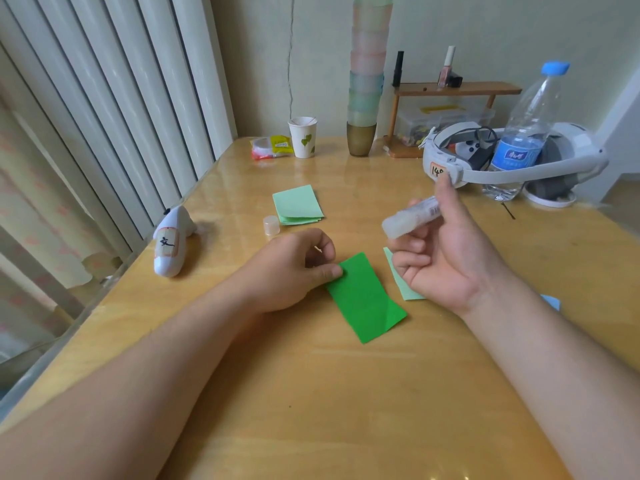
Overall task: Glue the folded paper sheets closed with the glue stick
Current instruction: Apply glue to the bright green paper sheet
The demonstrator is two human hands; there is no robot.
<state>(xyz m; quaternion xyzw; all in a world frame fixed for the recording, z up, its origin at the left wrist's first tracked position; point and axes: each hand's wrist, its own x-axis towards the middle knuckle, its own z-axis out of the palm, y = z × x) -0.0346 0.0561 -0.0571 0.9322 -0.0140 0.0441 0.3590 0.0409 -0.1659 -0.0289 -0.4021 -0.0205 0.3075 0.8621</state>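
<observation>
The yellow wooden table [346, 393] has a glossy, reflective finish. The folded dark green paper sheet [367, 299] looks matt and smooth, like the pale green paper stack [298, 204]. The translucent plastic glue stick [412, 218] and clear plastic water bottle [523, 133] look smooth and faintly shiny.

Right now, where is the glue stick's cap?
In the head view, the cap stands on the table left of centre, just beyond the left hand and beside the pale green paper stack.
</observation>
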